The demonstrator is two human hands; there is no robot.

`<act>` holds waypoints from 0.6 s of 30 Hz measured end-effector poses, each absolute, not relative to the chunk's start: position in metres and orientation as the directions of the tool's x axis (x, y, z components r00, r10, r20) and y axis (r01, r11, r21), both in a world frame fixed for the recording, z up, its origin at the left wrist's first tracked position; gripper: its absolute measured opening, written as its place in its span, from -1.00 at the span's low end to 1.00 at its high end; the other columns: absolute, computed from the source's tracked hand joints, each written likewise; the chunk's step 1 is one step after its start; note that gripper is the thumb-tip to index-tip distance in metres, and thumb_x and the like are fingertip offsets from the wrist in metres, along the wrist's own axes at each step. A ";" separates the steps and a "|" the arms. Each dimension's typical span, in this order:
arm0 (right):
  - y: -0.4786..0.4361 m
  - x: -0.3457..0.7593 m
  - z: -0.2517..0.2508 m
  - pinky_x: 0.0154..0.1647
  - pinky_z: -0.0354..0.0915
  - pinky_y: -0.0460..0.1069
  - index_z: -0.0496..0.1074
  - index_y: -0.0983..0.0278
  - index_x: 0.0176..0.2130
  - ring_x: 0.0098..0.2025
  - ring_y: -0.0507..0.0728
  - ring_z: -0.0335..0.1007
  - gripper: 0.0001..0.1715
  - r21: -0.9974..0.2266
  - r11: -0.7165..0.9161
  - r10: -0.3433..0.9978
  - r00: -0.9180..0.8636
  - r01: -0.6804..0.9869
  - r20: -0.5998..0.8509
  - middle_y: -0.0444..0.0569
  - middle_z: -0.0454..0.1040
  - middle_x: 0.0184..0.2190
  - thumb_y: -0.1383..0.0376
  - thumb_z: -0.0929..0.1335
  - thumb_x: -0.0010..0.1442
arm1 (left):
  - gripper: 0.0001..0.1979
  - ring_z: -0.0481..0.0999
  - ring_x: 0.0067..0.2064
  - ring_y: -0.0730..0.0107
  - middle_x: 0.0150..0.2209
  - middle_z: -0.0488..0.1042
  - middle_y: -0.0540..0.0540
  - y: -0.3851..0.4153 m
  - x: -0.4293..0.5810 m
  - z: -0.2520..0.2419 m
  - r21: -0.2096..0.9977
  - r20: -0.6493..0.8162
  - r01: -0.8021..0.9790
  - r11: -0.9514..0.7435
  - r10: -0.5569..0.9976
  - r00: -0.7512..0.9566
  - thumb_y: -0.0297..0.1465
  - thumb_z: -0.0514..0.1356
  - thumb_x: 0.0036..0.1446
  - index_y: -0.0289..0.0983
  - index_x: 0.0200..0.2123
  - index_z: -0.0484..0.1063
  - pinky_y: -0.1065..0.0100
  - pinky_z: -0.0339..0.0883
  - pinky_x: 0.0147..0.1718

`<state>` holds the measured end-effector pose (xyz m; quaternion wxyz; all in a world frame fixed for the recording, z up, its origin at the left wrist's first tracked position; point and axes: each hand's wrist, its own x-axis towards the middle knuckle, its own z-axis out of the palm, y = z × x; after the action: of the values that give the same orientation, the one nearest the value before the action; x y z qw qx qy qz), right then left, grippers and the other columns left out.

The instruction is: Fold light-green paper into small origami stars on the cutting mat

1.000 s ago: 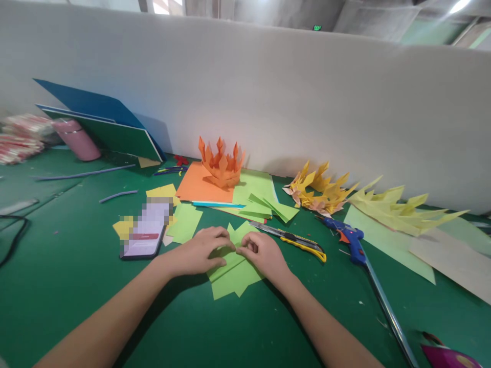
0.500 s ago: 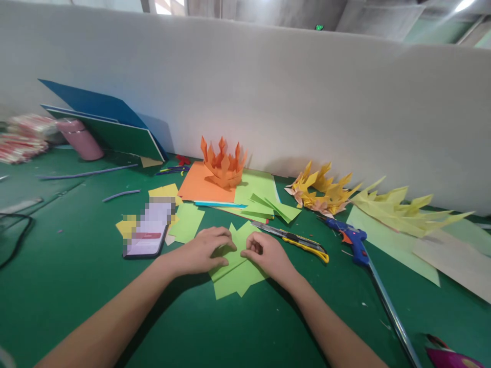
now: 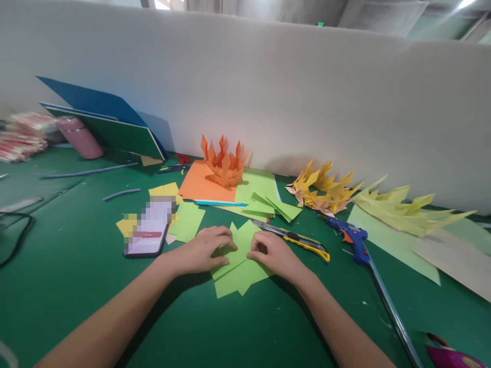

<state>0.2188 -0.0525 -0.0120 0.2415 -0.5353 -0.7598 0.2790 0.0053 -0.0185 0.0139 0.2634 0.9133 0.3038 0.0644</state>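
Green paper [image 3: 245, 278] lies short of the far edge of the table [image 3: 215, 332], seemingly steadied by the spread left hand [image 3: 209, 250], while the curled right hand [image 3: 274, 255] touches it, its pinch unclear.

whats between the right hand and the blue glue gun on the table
In the head view, a yellow-handled utility knife lies between the right hand and the blue glue gun.
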 end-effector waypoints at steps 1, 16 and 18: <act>-0.053 0.219 -0.012 -0.46 0.04 -0.10 0.24 0.27 -0.57 -0.46 0.02 0.17 -0.72 -0.684 0.262 0.951 -0.301 0.681 0.065 -0.22 0.25 -0.58 0.45 0.42 -0.01 | -0.77 0.32 0.01 0.20 -0.05 0.33 -0.11 -0.019 0.006 0.014 0.521 -0.046 0.523 -0.675 0.590 0.806 -0.44 0.17 0.09 -0.19 -0.14 0.38 0.17 0.16 0.00; -0.058 0.205 -0.013 -0.41 0.05 -0.08 0.23 0.26 -0.59 -0.41 0.05 0.18 -0.69 -0.663 0.262 0.957 -0.279 0.701 0.083 -0.20 0.26 -0.55 0.42 0.45 -0.04 | -0.79 0.34 -0.02 0.21 -0.08 0.35 -0.10 -0.017 0.006 0.013 0.526 -0.015 0.502 -0.687 0.583 0.813 -0.39 0.17 0.09 -0.20 -0.16 0.40 0.18 0.18 -0.02; -0.060 0.201 -0.013 -0.39 0.06 -0.07 0.23 0.26 -0.59 -0.39 0.06 0.19 -0.68 -0.659 0.280 0.950 -0.298 0.698 0.089 -0.19 0.26 -0.54 0.42 0.45 -0.03 | -0.79 0.34 -0.02 0.21 -0.08 0.35 -0.11 -0.017 0.006 0.013 0.520 -0.022 0.506 -0.688 0.582 0.813 -0.40 0.17 0.08 -0.20 -0.16 0.40 0.19 0.18 -0.02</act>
<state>0.2011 -0.0602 -0.0127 0.2427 -0.5405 -0.7625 0.2601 0.0057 -0.0169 0.0127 0.2607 0.9157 0.2972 0.0724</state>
